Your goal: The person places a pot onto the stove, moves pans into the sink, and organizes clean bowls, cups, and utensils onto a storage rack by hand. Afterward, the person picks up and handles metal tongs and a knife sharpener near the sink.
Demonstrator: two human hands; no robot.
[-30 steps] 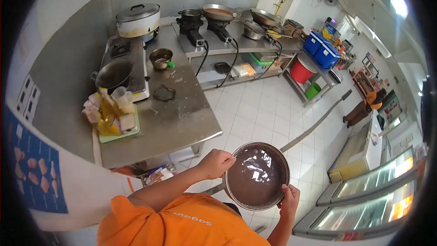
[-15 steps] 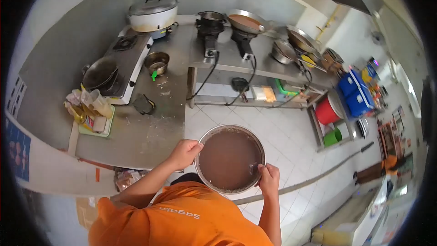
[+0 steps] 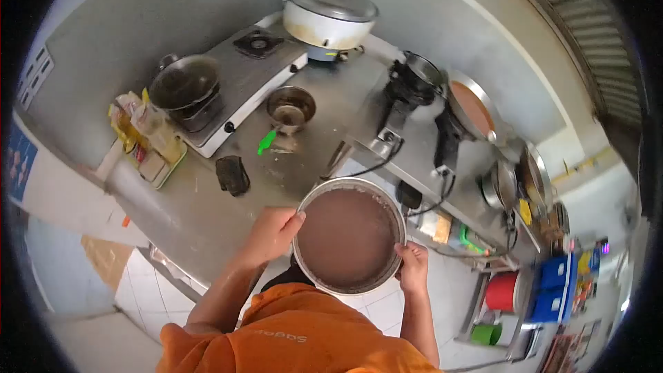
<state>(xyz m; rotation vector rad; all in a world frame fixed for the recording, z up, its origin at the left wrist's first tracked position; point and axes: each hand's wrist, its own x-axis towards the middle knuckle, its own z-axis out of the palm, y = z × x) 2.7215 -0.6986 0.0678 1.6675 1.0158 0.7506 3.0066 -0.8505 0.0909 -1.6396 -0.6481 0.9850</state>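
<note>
A round metal pot full of brown liquid is held level in front of my orange shirt. My left hand grips its left rim, and my right hand grips its right side. Beyond the pot, on the steel counter, are a black cloth-like item and a small metal pan with a green-tipped handle. A two-burner stove carries a dark wok on its nearer burner.
A large white lidded cooker stands at the back corner. Black burners, a wide pan of orange-brown liquid and more pans line the right counter. Bottles fill a tray at left. A red bucket and blue coolers are lower right.
The view has swung right-to-left toward the counter, which is now nearer, with the stove and cooker closer to the middle. Both hands still hold the pot.
</note>
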